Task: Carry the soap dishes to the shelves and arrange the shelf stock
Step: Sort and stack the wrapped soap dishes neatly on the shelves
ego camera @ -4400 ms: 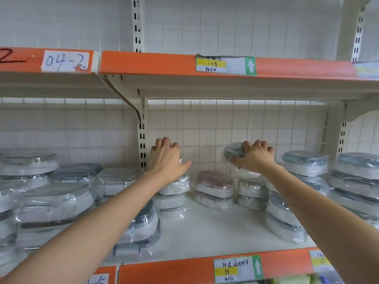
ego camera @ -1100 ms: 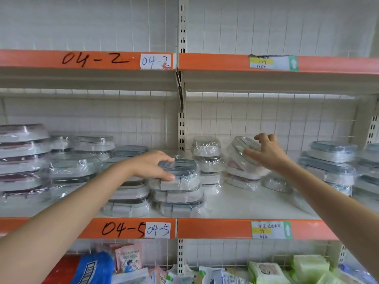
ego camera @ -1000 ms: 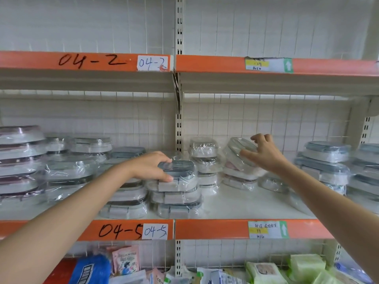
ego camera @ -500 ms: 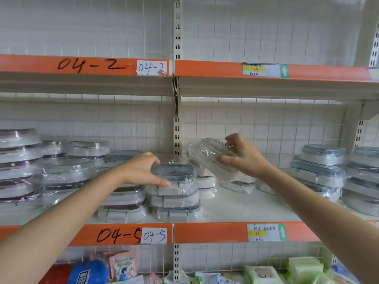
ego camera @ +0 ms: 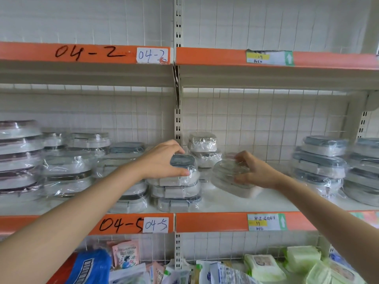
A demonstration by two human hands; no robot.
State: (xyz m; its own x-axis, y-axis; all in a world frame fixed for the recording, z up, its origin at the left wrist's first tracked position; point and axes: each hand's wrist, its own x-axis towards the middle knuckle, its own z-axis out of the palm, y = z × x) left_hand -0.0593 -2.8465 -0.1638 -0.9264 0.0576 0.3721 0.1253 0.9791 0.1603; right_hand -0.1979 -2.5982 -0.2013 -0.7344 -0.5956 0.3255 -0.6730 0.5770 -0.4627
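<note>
Plastic-wrapped soap dishes fill the middle shelf (ego camera: 235, 203). My left hand (ego camera: 164, 160) grips the top grey-lidded dish (ego camera: 182, 171) of a stack of three at the shelf's front centre. My right hand (ego camera: 254, 173) holds another wrapped soap dish (ego camera: 227, 177), tilted, low over the shelf just right of that stack. Behind them stands a short stack of white dishes (ego camera: 203, 148) against the wire back.
More stacks of dishes stand at the left (ego camera: 67, 167) and the far right (ego camera: 322, 160). The shelf above (ego camera: 205, 58) has an orange edge with labels. Below, packets and green wet-wipe packs (ego camera: 301, 257) lie on the lower shelf.
My right hand has brought the tilted dish down and forward from the back stack to just above the shelf. My left hand stays on the front stack's top dish.
</note>
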